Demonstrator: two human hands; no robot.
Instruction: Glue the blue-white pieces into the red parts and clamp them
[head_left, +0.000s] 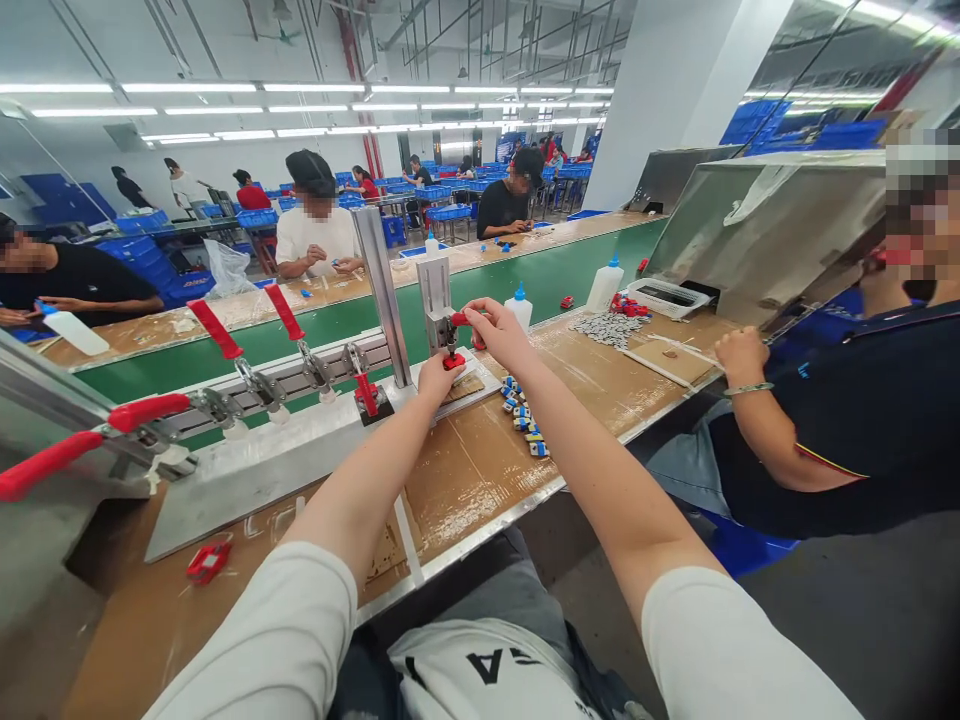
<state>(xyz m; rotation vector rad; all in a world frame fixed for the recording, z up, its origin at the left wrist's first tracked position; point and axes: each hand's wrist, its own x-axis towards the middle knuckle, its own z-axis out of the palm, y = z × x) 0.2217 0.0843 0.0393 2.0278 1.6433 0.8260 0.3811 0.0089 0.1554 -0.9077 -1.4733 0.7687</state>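
Note:
My left hand is closed in a pinch on a small red part that sits under a small upright metal press on the workbench. My right hand is wrapped round the red handle of that press. Just right of my hands lies a row of small blue and white parts on the brown cardboard bench top.
A long metal jig with several red-handled toggle clamps runs along the left. A loose red part lies near the bench's front left. A co-worker's arm rests at the right, by white glue bottles, a heap of grey parts and a white tray. A green conveyor runs behind.

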